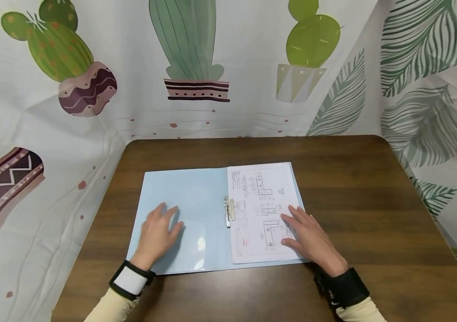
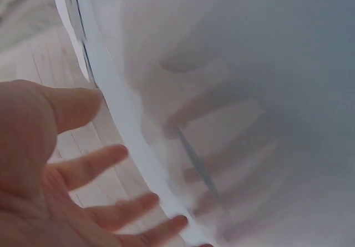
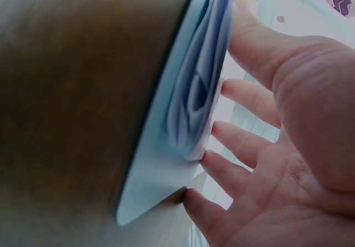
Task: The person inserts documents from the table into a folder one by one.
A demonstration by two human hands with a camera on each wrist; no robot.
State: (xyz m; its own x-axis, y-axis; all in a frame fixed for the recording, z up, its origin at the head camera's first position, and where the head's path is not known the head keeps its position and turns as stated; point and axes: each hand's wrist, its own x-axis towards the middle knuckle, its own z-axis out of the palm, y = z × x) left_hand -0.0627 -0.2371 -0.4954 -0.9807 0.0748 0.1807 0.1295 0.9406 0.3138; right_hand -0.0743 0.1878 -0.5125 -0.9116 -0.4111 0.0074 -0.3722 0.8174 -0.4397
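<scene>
A light blue folder (image 1: 196, 192) lies open on the table. A metal lever clip (image 1: 229, 211) by its spine holds a stack of white sheets (image 1: 248, 239), the top one printed with technical drawings. My left hand (image 1: 156, 237) is over the lower left of the bare inside cover, fingers spread. In the left wrist view, that cover's glossy face (image 2: 288, 91) mirrors the fingers. My right hand (image 1: 313, 237) rests its spread fingertips on the top sheet near its right edge. From the right wrist, the stacked sheets (image 3: 191, 119) look bowed and layered above the folder's back cover (image 3: 144, 191).
The brown wooden table (image 1: 357, 188) extends around the folder on all sides. Behind it and at both sides hangs a white cloth (image 1: 131, 53) printed with cacti and leaves. Each wrist wears a black strap, the left one (image 1: 131, 280) with a white patch.
</scene>
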